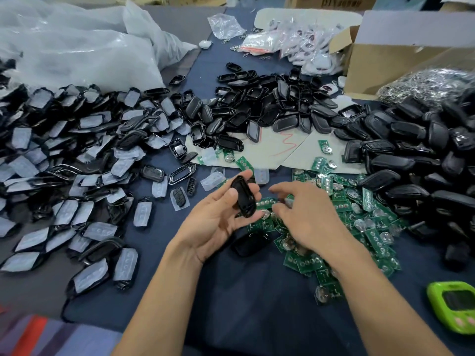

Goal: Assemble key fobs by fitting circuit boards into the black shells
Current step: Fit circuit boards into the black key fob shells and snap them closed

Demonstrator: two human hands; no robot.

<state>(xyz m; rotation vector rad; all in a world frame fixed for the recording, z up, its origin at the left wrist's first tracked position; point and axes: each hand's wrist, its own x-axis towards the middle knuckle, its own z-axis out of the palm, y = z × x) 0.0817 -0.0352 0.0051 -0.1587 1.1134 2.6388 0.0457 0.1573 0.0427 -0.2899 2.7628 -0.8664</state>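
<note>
— Toward the table's (257,312) front edge, at its middle, what are the hands doing?

— Seen from the head view, the left hand (216,222) lies palm up and grips one black shell (243,199), with the thumb on one side and the fingers curled behind. The right hand (305,217) hangs palm down just beside it, fingers bent over the circuit boards (359,209). Its fingertips are blurred, so I cannot tell whether they pinch a board or nothing.

— How does the shell look?

— Glossy black, a long rounded oval, held tilted on edge above the table. I cannot see into its hollow side, but I judge that no board is seated yet.

— What could go wrong?

— The boards lie heaped and overlapping, from under the right hand toward the right edge. A hurried pinch could lift two at once or drag neighbours off the heap. A board pushed in crooked or the wrong way round might jam against the rim or bend. The left hand's hold looks light, so a hard push might twist that slick shell loose.

— Anything else close?

— A second dark shell (250,244) lies on the table under the hands, and shell heaps (416,160) rise along the right edge. A dropped piece would be hard to find among them.
</note>
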